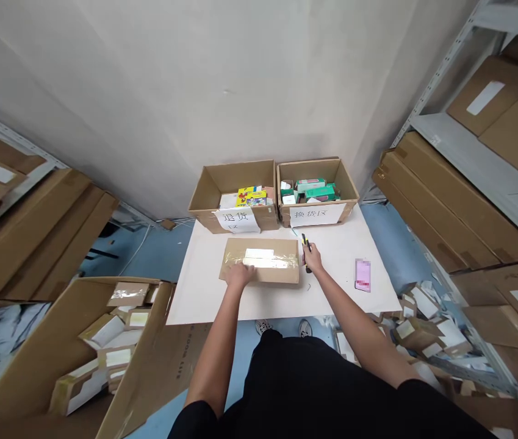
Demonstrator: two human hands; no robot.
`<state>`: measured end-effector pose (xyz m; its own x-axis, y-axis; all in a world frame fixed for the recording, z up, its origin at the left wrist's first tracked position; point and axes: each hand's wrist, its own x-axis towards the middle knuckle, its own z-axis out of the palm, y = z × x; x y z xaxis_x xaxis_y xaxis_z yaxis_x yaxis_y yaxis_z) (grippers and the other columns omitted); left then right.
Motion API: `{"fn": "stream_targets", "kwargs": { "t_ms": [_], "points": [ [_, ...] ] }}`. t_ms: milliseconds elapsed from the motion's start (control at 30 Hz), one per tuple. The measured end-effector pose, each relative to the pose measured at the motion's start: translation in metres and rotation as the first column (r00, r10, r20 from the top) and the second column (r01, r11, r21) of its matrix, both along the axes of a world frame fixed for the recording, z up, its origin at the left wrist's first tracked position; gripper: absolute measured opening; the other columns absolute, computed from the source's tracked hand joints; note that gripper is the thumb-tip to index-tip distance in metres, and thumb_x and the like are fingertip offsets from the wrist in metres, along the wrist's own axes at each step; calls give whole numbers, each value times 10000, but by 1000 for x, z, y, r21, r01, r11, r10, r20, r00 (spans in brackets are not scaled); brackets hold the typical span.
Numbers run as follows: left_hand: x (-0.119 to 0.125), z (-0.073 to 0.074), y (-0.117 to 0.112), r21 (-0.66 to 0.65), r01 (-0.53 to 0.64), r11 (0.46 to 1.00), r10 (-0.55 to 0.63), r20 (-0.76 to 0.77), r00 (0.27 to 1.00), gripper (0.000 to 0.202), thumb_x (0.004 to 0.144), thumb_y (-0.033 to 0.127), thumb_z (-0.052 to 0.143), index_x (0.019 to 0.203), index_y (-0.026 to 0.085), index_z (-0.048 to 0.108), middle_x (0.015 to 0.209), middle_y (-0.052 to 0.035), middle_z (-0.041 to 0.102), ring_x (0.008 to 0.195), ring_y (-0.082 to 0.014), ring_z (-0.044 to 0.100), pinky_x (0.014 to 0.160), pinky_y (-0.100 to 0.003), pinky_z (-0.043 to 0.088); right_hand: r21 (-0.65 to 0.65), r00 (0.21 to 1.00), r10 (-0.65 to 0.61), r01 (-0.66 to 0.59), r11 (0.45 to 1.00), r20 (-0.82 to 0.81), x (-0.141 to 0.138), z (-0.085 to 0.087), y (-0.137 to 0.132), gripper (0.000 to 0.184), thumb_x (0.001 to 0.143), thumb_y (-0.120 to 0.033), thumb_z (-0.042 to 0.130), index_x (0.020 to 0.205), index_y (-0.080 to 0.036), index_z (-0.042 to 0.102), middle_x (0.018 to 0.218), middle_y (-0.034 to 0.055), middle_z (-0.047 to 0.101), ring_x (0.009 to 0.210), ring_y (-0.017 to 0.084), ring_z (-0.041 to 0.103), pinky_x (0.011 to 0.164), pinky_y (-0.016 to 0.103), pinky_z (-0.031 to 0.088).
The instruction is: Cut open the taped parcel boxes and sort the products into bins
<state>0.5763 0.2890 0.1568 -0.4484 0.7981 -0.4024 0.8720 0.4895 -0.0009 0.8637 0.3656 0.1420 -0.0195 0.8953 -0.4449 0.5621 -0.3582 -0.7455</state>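
Observation:
A taped cardboard box (pixel 270 244) with white labels on its top lies on the white table (pixel 204 292). My left hand (pixel 239 275) rests on the top of this box near its left front, fingers spread on the cardboard. Just off the box's right end, my right hand (pixel 313 258) is closed around a black and yellow utility knife (pixel 305 241). The knife points away from me. Whether its blade is out is too small to tell.
Two open cartons with handwritten signs, a left carton (pixel 204 210) and a right carton (pixel 350 198), stand at the table's back with small packages inside. A phone (pixel 363 275) lies at the right. A large carton (pixel 137 378) of parcels is at left; shelves (pixel 451 137) flank the table.

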Motion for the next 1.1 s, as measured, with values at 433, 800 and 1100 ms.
{"fn": "stream_targets", "kwargs": {
  "t_ms": [433, 800, 1100],
  "points": [
    [66, -46, 10, 347, 302, 888, -325, 10, 946, 704, 1054, 572, 269, 1681, 253, 295, 1773, -38, 179, 1643, -324, 62, 1320, -565, 92, -85, 982, 189, -190, 978, -18, 32, 7, -45, 425, 1100, -293, 404, 1522, -268, 358, 933, -17, 766, 485, 91, 658, 624, 183, 521],
    [66, -42, 10, 375, 265, 888, -295, 25, 955, 709, 1048, 600, 291, 1675, 269, 317, 1767, -27, 205, 1645, -312, 59, 1326, -545, 111, -180, 817, 472, -436, 882, 331, 9, 43, -22, 341, 1040, -239, 470, 1374, -205, 531, 1017, 110, 762, 515, 167, 691, 625, 273, 505],
    [66, -42, 7, 391, 269, 880, -288, -10, 958, 702, 1051, 605, 297, 1672, 279, 324, 1755, -17, 250, 1643, -298, 91, 1327, -537, 128, -169, 868, 419, -386, 907, 266, 13, 34, -56, 400, 1044, -267, 464, 1440, -223, 505, 1025, 91, 767, 481, 153, 674, 627, 272, 518]
  ]
}}
